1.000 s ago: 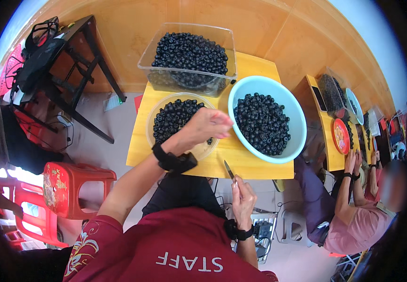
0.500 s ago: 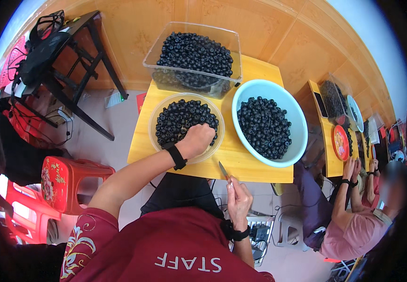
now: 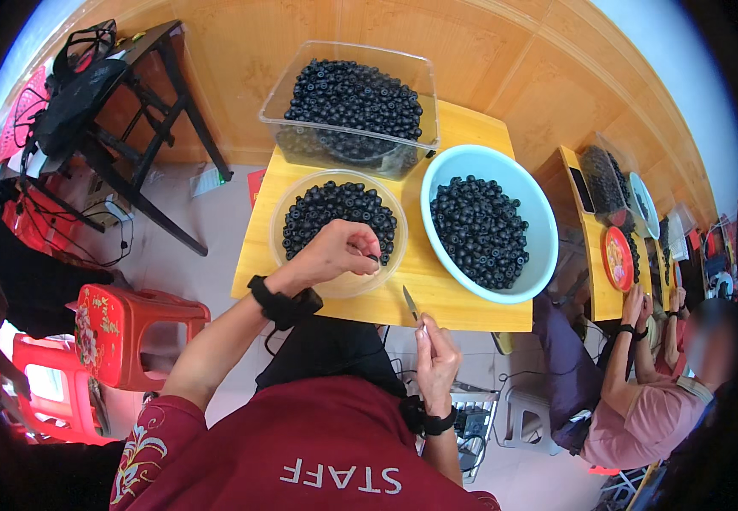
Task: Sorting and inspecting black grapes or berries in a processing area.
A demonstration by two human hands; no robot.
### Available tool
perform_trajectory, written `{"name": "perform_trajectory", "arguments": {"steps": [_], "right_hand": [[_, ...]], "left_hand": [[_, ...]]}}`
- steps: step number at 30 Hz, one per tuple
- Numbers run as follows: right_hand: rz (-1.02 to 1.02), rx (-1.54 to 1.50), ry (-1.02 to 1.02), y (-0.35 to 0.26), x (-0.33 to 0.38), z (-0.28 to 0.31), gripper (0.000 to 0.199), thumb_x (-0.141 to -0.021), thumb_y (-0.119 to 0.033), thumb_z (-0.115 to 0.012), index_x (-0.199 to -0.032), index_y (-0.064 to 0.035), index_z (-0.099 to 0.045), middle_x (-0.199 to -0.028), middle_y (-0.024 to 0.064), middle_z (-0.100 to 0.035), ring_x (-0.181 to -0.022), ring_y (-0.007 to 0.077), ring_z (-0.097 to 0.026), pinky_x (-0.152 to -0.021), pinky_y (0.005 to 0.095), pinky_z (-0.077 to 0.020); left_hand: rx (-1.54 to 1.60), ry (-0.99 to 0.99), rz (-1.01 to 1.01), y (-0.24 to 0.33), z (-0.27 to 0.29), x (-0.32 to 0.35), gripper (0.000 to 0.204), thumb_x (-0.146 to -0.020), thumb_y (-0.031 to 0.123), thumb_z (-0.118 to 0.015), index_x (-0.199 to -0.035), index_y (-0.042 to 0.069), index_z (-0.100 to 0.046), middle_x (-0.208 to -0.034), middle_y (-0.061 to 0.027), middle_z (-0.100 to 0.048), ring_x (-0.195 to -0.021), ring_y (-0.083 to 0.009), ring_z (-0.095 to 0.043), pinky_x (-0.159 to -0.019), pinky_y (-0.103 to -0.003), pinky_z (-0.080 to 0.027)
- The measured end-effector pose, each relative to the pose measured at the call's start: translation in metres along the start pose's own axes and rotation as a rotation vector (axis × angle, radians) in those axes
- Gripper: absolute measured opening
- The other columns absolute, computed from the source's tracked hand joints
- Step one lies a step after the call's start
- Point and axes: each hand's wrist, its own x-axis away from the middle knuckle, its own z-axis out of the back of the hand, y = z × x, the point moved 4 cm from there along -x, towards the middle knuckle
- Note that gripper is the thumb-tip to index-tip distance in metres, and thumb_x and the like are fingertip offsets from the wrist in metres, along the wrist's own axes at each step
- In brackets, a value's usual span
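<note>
**Three containers of dark round fruit on one yellow table**

Three vessels of small dark round fruits sit on the yellow wooden table. Well to the left of the left hand stand a red plastic stool with a flower pattern and, farther up, a dark folding stand with a black bag on it.

The left hand, with a black band at its wrist, reaches over the near edge of the shallow clear round bowl. Its fingers are drawn together around one small dark fruit, pinched at the fingertips just above the heap in that bowl. Beyond the hand, at the far edge of the table, stands the clear rectangular plastic tub, filled high with the same fruit.

To the right of the left hand, touching the clear bowl's rim or just beside it, lies the pale blue round basin, also part full.

The right hand is nearer the body, just off the table's near edge, below the gap between bowl and basin. It is closed on the handle of a small knife, blade pointing up toward the table.

Far to the right of that hand, another person in a pink top sits at a second yellow table with more containers.
</note>
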Motion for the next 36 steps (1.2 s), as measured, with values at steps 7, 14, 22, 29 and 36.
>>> {"name": "perform_trajectory", "arguments": {"steps": [7,14,22,29,36], "right_hand": [[0.055,-0.063,-0.033,-0.033,-0.022,-0.008,0.025,-0.085,-0.003,-0.062,-0.109,-0.0007,-0.065,-0.073,0.0081,-0.06,-0.054,0.0129,-0.052,-0.05,0.027,-0.0413],[0.198,-0.08,-0.119,-0.072,-0.036,-0.018,0.031,-0.08,-0.001,-0.067,-0.11,-0.0023,-0.065,-0.07,0.0083,-0.056,-0.054,0.0165,-0.054,-0.049,0.0289,-0.0426],[0.372,0.069,-0.164,-0.088,-0.037,-0.023,0.038,-0.073,-0.006,-0.074,-0.11,-0.0061,-0.066,-0.067,0.0072,-0.052,-0.056,0.0227,-0.057,-0.052,0.034,-0.0461],[0.433,0.096,-0.156,-0.091,-0.038,-0.025,0.038,-0.073,-0.007,-0.074,-0.111,-0.0072,-0.066,-0.068,0.0068,-0.051,-0.057,0.0225,-0.056,-0.052,0.0336,-0.0462],[0.418,0.107,-0.165,-0.088,-0.039,-0.024,0.037,-0.074,-0.008,-0.074,-0.11,-0.0066,-0.066,-0.067,0.0065,-0.052,-0.056,0.0223,-0.057,-0.052,0.0335,-0.0463]], "left_hand": [[0.606,0.099,0.088,-0.006,-0.003,0.054,0.018,-0.083,0.003,-0.066,-0.1,0.003,-0.061,-0.093,-0.0037,-0.063,-0.08,-0.0116,-0.063,-0.076,-0.023,-0.052],[0.902,0.012,-0.031,-0.022,-0.01,0.065,0.024,-0.087,0.007,-0.064,-0.11,0.004,-0.059,-0.1,-0.0026,-0.064,-0.089,-0.0104,-0.062,-0.077,-0.023,-0.05],[0.947,0.024,-0.085,-0.02,-0.017,0.067,0.025,-0.087,0.008,-0.063,-0.11,0.003,-0.058,-0.104,-0.0049,-0.063,-0.094,-0.0126,-0.061,-0.082,-0.026,-0.05],[0.984,-0.009,-0.083,-0.024,-0.018,0.068,0.024,-0.085,0.007,-0.065,-0.108,0.003,-0.058,-0.103,-0.0049,-0.062,-0.093,-0.013,-0.061,-0.083,-0.027,-0.05],[0.994,-0.024,-0.062,-0.024,-0.018,0.071,0.021,-0.084,0.009,-0.067,-0.103,0.005,-0.057,-0.1,-0.0042,-0.062,-0.092,-0.0126,-0.061,-0.082,-0.027,-0.05]]}}
